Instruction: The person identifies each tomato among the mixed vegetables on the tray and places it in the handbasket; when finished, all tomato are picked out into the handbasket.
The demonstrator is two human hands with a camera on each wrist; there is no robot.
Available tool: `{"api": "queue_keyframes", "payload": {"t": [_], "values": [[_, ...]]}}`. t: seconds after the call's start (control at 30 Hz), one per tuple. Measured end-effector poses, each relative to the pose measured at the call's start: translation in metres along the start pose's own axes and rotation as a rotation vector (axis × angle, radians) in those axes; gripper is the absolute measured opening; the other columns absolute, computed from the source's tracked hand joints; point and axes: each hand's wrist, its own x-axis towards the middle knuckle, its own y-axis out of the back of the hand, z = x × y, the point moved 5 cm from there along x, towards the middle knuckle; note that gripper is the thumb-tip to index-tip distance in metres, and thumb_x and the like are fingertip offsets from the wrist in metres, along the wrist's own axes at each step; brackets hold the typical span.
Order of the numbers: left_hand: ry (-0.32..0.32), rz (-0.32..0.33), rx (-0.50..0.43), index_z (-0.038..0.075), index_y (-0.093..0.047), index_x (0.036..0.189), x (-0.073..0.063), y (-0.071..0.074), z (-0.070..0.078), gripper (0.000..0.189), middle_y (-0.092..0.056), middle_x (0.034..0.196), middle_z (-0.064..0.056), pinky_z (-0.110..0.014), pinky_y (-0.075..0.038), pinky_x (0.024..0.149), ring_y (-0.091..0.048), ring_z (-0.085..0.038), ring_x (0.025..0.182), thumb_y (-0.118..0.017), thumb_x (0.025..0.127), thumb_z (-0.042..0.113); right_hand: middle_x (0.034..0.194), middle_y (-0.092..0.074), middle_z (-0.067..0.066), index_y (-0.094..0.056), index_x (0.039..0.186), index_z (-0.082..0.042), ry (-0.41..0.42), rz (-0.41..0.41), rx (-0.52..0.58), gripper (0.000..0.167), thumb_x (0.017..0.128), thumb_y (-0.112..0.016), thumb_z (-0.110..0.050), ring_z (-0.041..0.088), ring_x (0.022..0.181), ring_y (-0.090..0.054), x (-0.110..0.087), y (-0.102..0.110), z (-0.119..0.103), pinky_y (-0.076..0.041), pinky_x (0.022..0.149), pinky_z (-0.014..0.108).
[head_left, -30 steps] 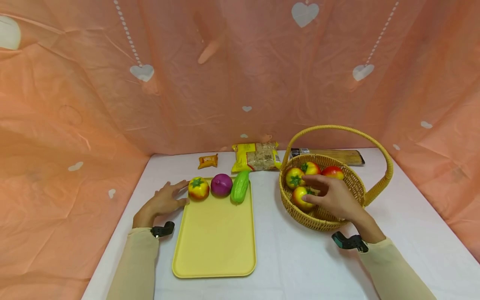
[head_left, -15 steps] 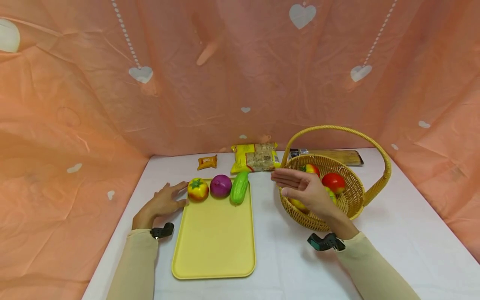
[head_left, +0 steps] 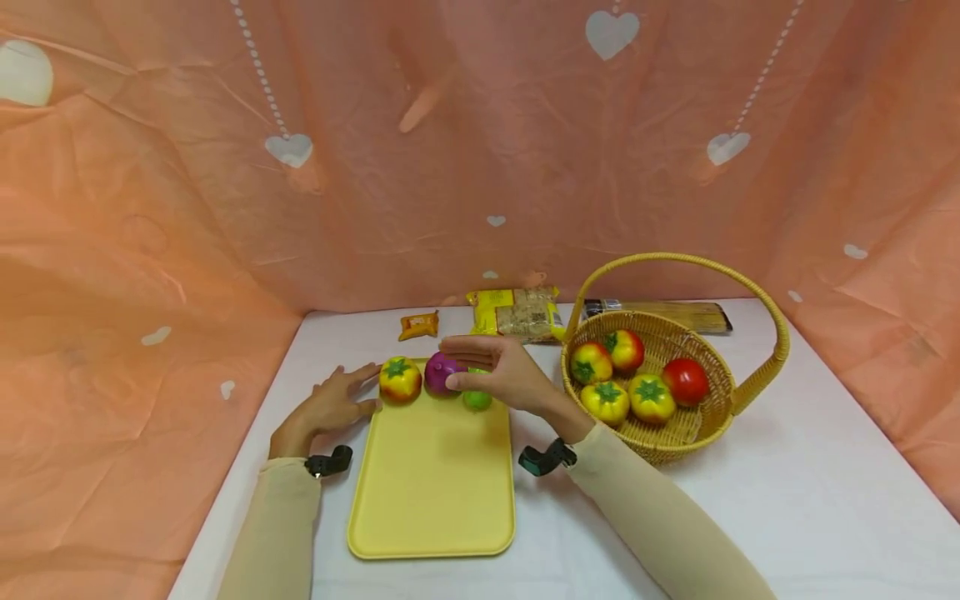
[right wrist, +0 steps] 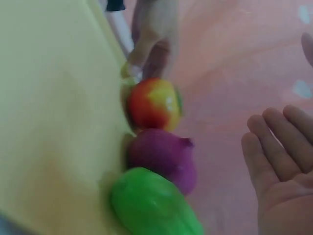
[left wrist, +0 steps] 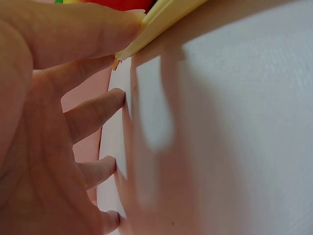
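A yellow tray (head_left: 431,492) lies on the table, with a red-and-yellow toy tomato (head_left: 400,381), a purple toy onion (head_left: 439,375) and a green elongated toy vegetable (head_left: 477,401) in a row along its far end. My left hand (head_left: 337,404) touches the tray's left rim beside the tomato; its thumb (left wrist: 98,32) is at the rim and its other fingers are spread, fingertips by the white cloth. Above the green vegetable hovers my right hand (head_left: 498,371), fingers straight and together, holding nothing. It partly hides that vegetable and the onion in the head view.
To the right stands a wicker basket (head_left: 660,454) with a tall arched handle, holding several toy tomatoes (head_left: 652,398). Along the back lie a small orange packet (head_left: 418,325), a yellow bag of dry food (head_left: 515,314) and a pack of noodle-like sticks (head_left: 690,316). An orange curtain hangs behind.
My right hand has moved left from over the basket, across its left side, to above the tray's far end. The left hand has stayed at the tray's rim.
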Motion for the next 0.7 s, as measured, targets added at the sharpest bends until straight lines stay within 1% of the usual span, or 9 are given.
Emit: {"api": "queue_keyframes", "payload": {"t": [0.03, 0.1, 0.2, 0.37, 0.5, 0.57, 0.6, 0.63, 0.7], "values": [[-0.004, 0.002, 0.002, 0.011, -0.041, 0.17, 0.0, 0.0, 0.0, 0.077, -0.038, 0.174, -0.024, -0.089, 0.0, 0.122, -0.007, -0.065, 0.163, -0.072, 0.103, 0.032, 0.152, -0.068, 0.018, -0.067, 0.15, -0.007, -0.009, -0.005, -0.035, 0.067, 0.095, -0.088, -0.038, 0.037, 0.143, -0.064, 0.006, -0.003, 0.002, -0.048, 0.121, 0.061], [-0.003, 0.003, -0.001, 0.011, -0.041, 0.17, 0.0, 0.0, 0.0, 0.076, -0.038, 0.175, -0.024, -0.089, 0.001, 0.122, -0.007, -0.065, 0.163, -0.072, 0.103, 0.033, 0.15, -0.07, 0.014, -0.068, 0.149, -0.009, -0.016, -0.014, -0.102, 0.06, 0.096, -0.087, -0.031, 0.037, 0.14, -0.066, 0.018, -0.009, 0.006, -0.052, 0.119, 0.059], [-0.007, 0.008, -0.006, 0.011, -0.042, 0.169, 0.0, 0.0, 0.0, 0.075, -0.037, 0.175, -0.023, -0.089, 0.002, 0.122, -0.006, -0.064, 0.163, -0.072, 0.104, 0.031, 0.145, -0.073, 0.013, -0.07, 0.147, -0.01, -0.013, -0.03, -0.202, 0.056, 0.095, -0.088, -0.023, 0.039, 0.136, -0.07, 0.034, -0.015, 0.009, -0.056, 0.114, 0.057], [-0.03, 0.023, -0.006, 0.01, -0.045, 0.168, -0.001, 0.003, 0.002, 0.073, -0.039, 0.174, -0.025, -0.091, 0.001, 0.12, -0.008, -0.066, 0.162, -0.072, 0.103, 0.03, 0.143, -0.075, 0.011, -0.073, 0.144, -0.012, 0.025, -0.08, -0.374, 0.055, 0.094, -0.089, -0.028, 0.035, 0.132, -0.073, 0.061, -0.022, 0.01, -0.059, 0.112, 0.048], [-0.056, 0.034, -0.007, 0.008, -0.046, 0.166, -0.003, 0.003, 0.003, 0.072, -0.041, 0.172, -0.025, -0.092, -0.001, 0.119, -0.01, -0.068, 0.161, -0.072, 0.102, 0.03, 0.145, -0.074, 0.01, -0.072, 0.145, -0.01, 0.013, -0.134, -0.503, 0.057, 0.094, -0.089, -0.031, 0.031, 0.134, -0.071, 0.076, -0.027, 0.015, -0.058, 0.113, 0.046], [-0.063, 0.034, -0.004, 0.008, -0.046, 0.166, -0.002, 0.002, 0.003, 0.073, -0.041, 0.172, -0.025, -0.093, -0.002, 0.118, -0.011, -0.068, 0.161, -0.072, 0.102, 0.031, 0.146, -0.073, 0.01, -0.071, 0.147, -0.01, 0.004, -0.177, -0.593, 0.059, 0.095, -0.088, -0.033, 0.029, 0.135, -0.071, 0.082, -0.031, 0.02, -0.056, 0.116, 0.045], [-0.063, 0.032, -0.003, 0.008, -0.045, 0.167, -0.003, 0.002, 0.003, 0.074, -0.041, 0.172, -0.025, -0.093, -0.003, 0.118, -0.011, -0.068, 0.161, -0.072, 0.102, 0.031, 0.147, -0.073, 0.01, -0.07, 0.147, -0.009, 0.003, -0.204, -0.639, 0.059, 0.096, -0.087, -0.033, 0.028, 0.132, -0.072, 0.084, -0.033, 0.021, -0.056, 0.116, 0.045], [-0.059, 0.03, -0.006, 0.008, -0.045, 0.167, -0.002, 0.001, 0.002, 0.074, -0.041, 0.173, -0.025, -0.092, -0.003, 0.119, -0.011, -0.067, 0.161, -0.072, 0.102, 0.031, 0.147, -0.073, 0.01, -0.07, 0.148, -0.009, 0.008, -0.231, -0.687, 0.06, 0.096, -0.087, -0.033, 0.027, 0.127, -0.074, 0.086, -0.035, 0.022, -0.054, 0.118, 0.046], [-0.056, 0.029, -0.004, 0.008, -0.045, 0.167, -0.002, 0.001, 0.002, 0.074, -0.041, 0.173, -0.025, -0.092, -0.003, 0.119, -0.011, -0.067, 0.161, -0.072, 0.102, 0.031, 0.146, -0.074, 0.007, -0.07, 0.148, -0.009, 0.021, -0.281, -0.784, 0.059, 0.097, -0.086, -0.034, 0.024, 0.125, -0.075, 0.09, -0.04, 0.024, -0.05, 0.122, 0.048]]}}
